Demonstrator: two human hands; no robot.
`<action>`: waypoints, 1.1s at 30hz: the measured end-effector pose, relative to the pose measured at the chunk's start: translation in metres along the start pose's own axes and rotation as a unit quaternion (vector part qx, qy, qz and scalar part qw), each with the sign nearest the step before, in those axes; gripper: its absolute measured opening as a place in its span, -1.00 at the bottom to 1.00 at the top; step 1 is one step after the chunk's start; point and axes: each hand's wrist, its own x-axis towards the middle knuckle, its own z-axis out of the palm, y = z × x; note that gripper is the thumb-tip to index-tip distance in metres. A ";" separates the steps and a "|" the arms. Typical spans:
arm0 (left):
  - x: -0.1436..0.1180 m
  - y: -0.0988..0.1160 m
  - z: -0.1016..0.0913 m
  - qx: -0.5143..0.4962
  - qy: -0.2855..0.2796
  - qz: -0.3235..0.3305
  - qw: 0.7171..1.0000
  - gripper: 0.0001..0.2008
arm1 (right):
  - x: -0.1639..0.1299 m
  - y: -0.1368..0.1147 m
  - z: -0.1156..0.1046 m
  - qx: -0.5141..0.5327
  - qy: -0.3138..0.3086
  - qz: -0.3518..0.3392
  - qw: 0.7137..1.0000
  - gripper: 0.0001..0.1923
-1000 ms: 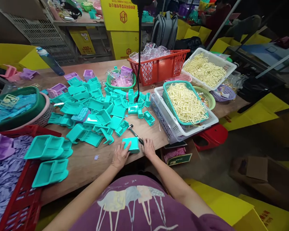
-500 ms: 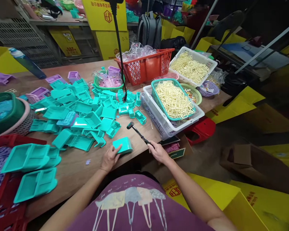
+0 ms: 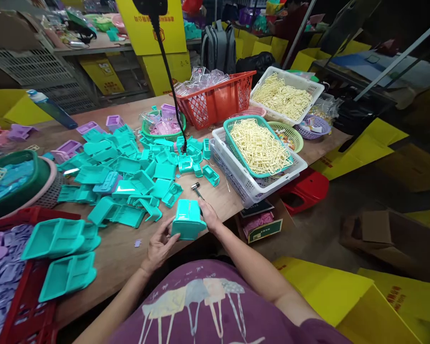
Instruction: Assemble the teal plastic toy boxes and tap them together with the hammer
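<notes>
Right, both hands on the teal moulded plastic box-shaped part (image 3: 188, 220), lifted off the wooden surface (image 3: 122, 248) at its near edge, tilted w/ the open ribbed side facing up. My left hand (image 3: 160, 244) is half-curled, fingertips against the part's left/bottom side; my right hand (image 3: 209, 215) is closed on its right edge from behind. Small metal-headed hammer w/ dark handle (image 3: 197, 189) lies on the surface just beyond my right hand, handle end hidden behind it. Heap of loose teal plastic parts (image 3: 129, 167) sits further back to the left; white plastic basket (image 3: 251, 186) holding a teal basket of cream plastic pieces (image 3: 260, 145) stands on the right.
</notes>
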 end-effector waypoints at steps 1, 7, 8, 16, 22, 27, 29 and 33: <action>-0.002 0.013 -0.008 -0.003 -0.025 0.008 1.000 -0.46 | -0.004 -0.012 0.000 0.047 -0.032 0.004 0.998 -0.44; -0.014 0.121 -0.032 0.059 -0.108 0.059 0.991 -0.61 | -0.052 -0.073 -0.001 0.163 -0.191 -0.050 0.967 -0.49; -0.017 0.134 -0.028 0.064 -0.131 0.046 0.988 -0.61 | -0.059 -0.079 0.000 0.159 -0.201 -0.068 0.964 -0.50; -0.040 0.138 0.009 -0.073 -0.066 0.137 0.986 -0.55 | -0.088 -0.084 0.013 0.256 -0.136 -0.127 0.949 -0.56; -0.043 0.137 0.006 -0.048 -0.078 0.217 0.972 -0.58 | -0.092 -0.082 0.015 0.269 -0.113 -0.148 0.945 -0.56; -0.042 0.138 0.007 -0.043 -0.078 0.216 0.972 -0.56 | -0.092 -0.084 0.015 0.250 -0.117 -0.143 0.951 -0.58; -0.042 0.139 0.006 -0.040 -0.088 0.216 0.972 -0.57 | -0.092 -0.085 0.015 0.245 -0.121 -0.144 0.951 -0.58; -0.042 0.139 0.003 -0.031 -0.109 0.211 0.971 -0.58 | -0.092 -0.087 0.014 0.247 -0.137 -0.146 0.948 -0.60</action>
